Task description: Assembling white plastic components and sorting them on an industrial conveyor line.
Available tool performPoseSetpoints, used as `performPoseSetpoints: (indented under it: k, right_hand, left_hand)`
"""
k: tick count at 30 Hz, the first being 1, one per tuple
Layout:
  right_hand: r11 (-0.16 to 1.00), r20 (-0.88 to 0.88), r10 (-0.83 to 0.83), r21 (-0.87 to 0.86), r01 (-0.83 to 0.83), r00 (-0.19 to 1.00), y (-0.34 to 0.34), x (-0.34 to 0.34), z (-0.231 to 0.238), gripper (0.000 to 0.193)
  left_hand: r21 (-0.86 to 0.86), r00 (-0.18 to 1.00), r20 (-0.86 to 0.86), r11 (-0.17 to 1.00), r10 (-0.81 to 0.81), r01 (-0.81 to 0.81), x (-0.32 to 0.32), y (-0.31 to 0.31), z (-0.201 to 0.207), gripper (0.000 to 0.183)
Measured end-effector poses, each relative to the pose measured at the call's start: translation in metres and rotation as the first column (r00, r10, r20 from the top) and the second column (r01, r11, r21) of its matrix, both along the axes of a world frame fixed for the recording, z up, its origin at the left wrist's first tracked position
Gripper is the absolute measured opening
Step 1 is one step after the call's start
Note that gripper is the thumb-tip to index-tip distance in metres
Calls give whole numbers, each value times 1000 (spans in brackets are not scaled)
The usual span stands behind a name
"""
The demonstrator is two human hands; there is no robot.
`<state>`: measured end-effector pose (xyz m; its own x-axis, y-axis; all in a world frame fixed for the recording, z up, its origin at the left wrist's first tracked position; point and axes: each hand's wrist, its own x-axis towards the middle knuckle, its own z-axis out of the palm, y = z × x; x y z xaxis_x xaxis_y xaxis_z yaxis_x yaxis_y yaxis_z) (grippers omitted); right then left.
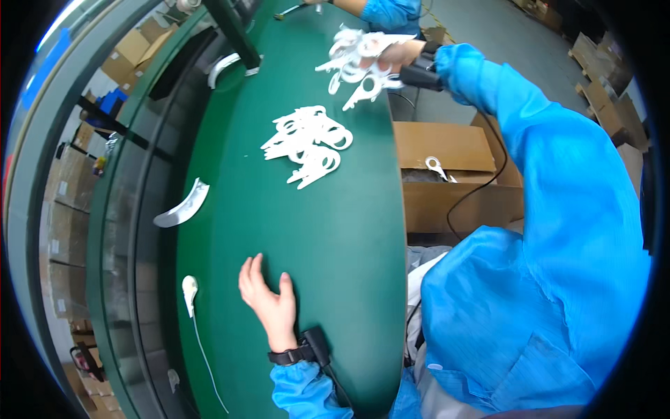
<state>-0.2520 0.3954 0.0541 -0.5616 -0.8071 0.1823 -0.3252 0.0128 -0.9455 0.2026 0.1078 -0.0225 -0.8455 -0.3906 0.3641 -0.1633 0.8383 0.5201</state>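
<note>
Held over the table's far right edge, my right hand [399, 56] is closed on a bunch of white plastic ring-shaped parts [368, 89]; some dangle below the fingers, slightly blurred. A loose pile of the same white ring-shaped parts [301, 137] lies on the green table [328, 244], to the left of that hand. My left hand [269, 302] rests low over the table nearer to me, its fingers spread and nothing in it. Each wrist wears a dark strap with a black device and a cable.
An open cardboard box [460, 202] stands right of the table, one white ring part [436, 167] inside. Two curved pale pieces [183, 206] and a white corded device [189, 288] lie along the left side, beside a metal frame. Another person's blue sleeve [391, 14] shows at the far end.
</note>
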Motion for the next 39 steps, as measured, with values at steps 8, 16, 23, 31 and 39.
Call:
performPoseSetpoints:
  k: [8, 16, 23, 31, 39]
  right_hand:
    - [906, -613, 237, 420, 56, 754, -105, -17, 11, 29]
    - [829, -765, 215, 471, 300, 607, -137, 25, 21, 67]
    - [981, -820, 70, 160, 109, 569, -97, 18, 13, 42]
    - [695, -671, -328, 306, 651, 665, 188, 9, -163, 27]
    - [369, -35, -569, 882, 293, 822, 290, 115, -244, 19]
  left_hand:
    - [58, 998, -22, 997, 55, -54, 5, -2, 0, 53]
    - [31, 998, -60, 999, 32, -30, -1, -3, -5, 51]
    - [76, 995, -11, 992, 98, -97, 5, 7, -4, 50]
    - [306, 997, 5, 949, 82, -80, -7, 7, 7, 38]
    - [49, 985, 173, 999, -12, 4, -69, -67, 50, 32]
